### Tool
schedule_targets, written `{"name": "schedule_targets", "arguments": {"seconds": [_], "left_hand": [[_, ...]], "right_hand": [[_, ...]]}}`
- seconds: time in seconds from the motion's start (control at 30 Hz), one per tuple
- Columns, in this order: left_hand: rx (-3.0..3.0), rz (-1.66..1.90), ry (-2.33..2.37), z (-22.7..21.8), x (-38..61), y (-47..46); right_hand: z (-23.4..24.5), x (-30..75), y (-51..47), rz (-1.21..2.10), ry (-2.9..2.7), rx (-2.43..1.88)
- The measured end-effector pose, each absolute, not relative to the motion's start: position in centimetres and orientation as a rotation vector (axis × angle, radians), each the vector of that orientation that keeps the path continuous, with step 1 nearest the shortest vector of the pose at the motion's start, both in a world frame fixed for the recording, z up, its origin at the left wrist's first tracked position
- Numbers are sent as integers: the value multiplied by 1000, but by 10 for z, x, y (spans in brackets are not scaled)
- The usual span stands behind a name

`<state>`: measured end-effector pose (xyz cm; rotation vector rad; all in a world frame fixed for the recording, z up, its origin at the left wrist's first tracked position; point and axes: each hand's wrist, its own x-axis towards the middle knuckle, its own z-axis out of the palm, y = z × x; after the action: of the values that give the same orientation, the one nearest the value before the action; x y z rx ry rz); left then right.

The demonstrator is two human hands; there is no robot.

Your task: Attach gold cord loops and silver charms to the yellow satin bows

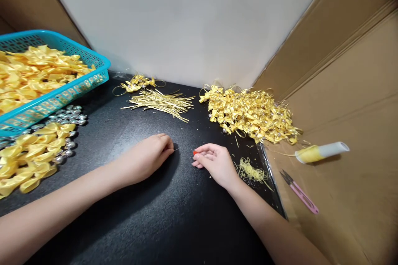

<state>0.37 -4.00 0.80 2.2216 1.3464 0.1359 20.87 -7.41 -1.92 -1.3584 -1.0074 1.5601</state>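
black table (174, 219): yellow bows (248, 114), gold strips (163, 103)

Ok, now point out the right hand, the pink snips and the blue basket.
Right hand (220, 165): head view, on the back of the hand.
Pink snips (300, 193): head view, on the handle.
Blue basket (106, 63): head view, on the rim's right corner.

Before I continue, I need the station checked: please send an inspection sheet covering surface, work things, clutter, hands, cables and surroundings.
Surface: black tabletop.
Work things: yellow bows in blue basket; silver beads beside it; gold strips; heap of beaded bows.
Clutter: tangled yellow strands.
Left hand: closed, thin strand showing.
Right hand: fingers curled; red spot at index tip, held or worn unclear.
Cables: nothing seen.
Surroundings: cardboard panels, pale wall; pink snips, yellow-wound tube at right.
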Motion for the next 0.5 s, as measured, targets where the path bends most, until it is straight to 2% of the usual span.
{"name": "schedule_targets", "arguments": {"seconds": [0.2, 0.37, 0.5], "left_hand": [[1607, 258, 937, 13, 1, -43], [1206, 437, 834, -1, 6, -47], [1100, 520, 835, -10, 11, -50]], "right_hand": [[-21, 206, -78, 1431, -978, -1210], [-26, 205, -79, 1397, -912, -1137], [-29, 205, -80, 1417, -928, -1110]]}}
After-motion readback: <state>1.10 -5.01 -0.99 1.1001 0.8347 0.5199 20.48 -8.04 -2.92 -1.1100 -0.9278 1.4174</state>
